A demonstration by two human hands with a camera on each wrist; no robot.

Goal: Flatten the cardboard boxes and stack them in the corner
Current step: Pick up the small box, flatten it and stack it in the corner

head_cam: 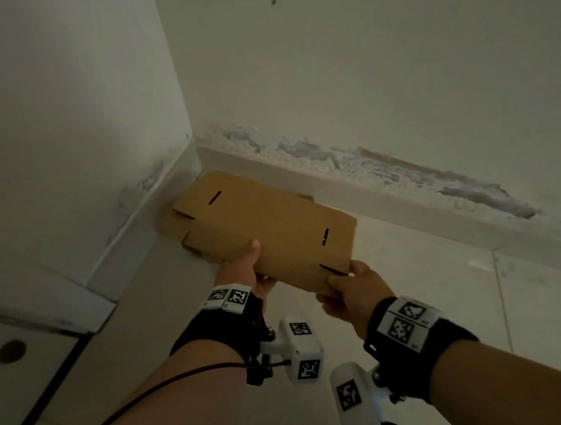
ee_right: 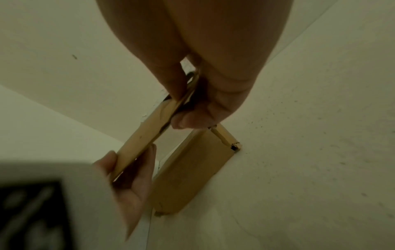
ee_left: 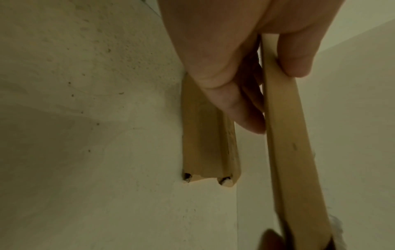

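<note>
Two flattened boxes, two hands

A pale tiled floor runs into the corner, where a flattened cardboard box lies flat on it.

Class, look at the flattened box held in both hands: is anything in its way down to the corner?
Nothing visible blocks it. The held flattened box hangs above another flattened box already lying in the corner, with open air between them.

A flat brown cardboard box is seen mid-frame, held tilted above another flat box on the floor.
</note>
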